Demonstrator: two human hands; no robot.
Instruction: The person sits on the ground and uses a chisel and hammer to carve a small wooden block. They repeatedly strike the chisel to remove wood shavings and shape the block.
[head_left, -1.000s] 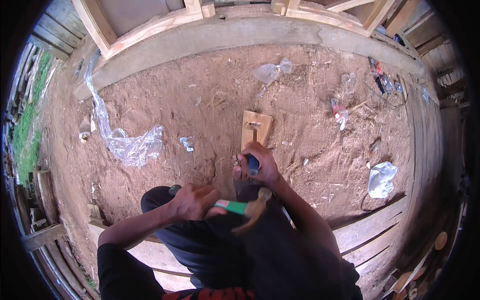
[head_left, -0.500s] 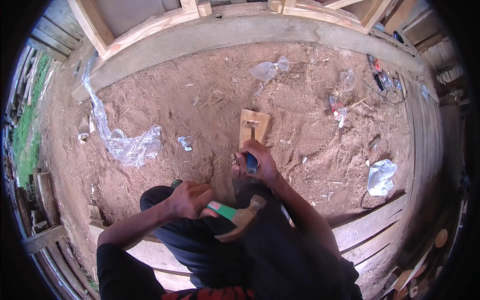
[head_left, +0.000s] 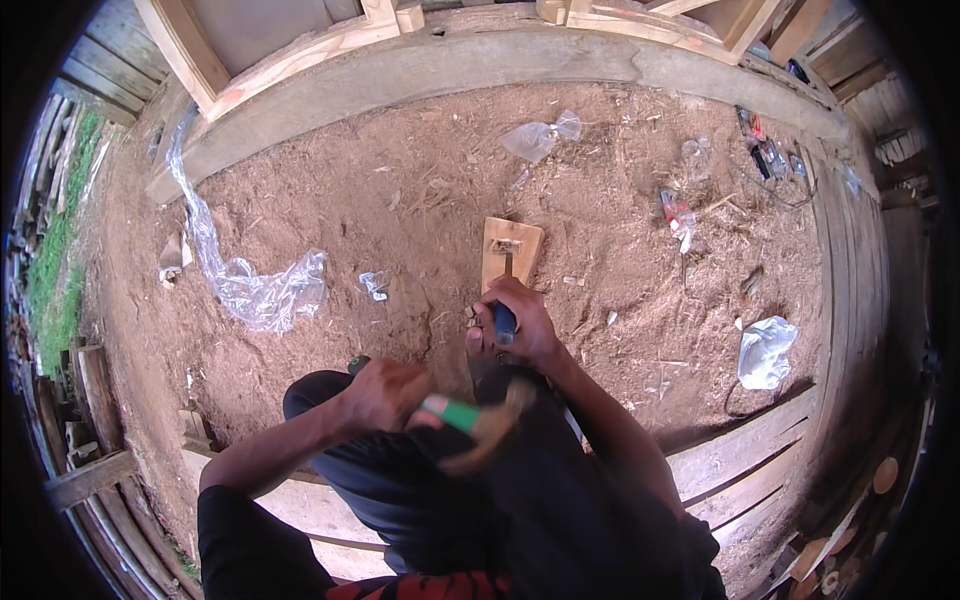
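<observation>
My left hand (head_left: 388, 394) is closed round the green handle of a claw hammer (head_left: 456, 414). The hammer's head is smeared by motion above my dark-trousered leg. In my right hand (head_left: 528, 322) is a chisel with a blue handle (head_left: 505, 324). Its narrow blade points away from me, down to a rectangular recess cut in a light wooden block (head_left: 527, 243). The near end of that block is hidden under my right hand. Toes of a bare foot (head_left: 475, 340) show just left of the chisel handle. Hammer and chisel are apart.
Dirt and wood shavings cover the ground. A long clear plastic sheet (head_left: 268, 298) lies at left, a plastic bag (head_left: 540, 137) beyond the block, and a white bag (head_left: 767, 353) at right. Tools (head_left: 762, 155) lie far right. A wooden beam (head_left: 480, 62) crosses the back.
The hammer head has gone from fairly sharp to blurred, in nearly the same place. The chisel and the block hold their position against each other.
</observation>
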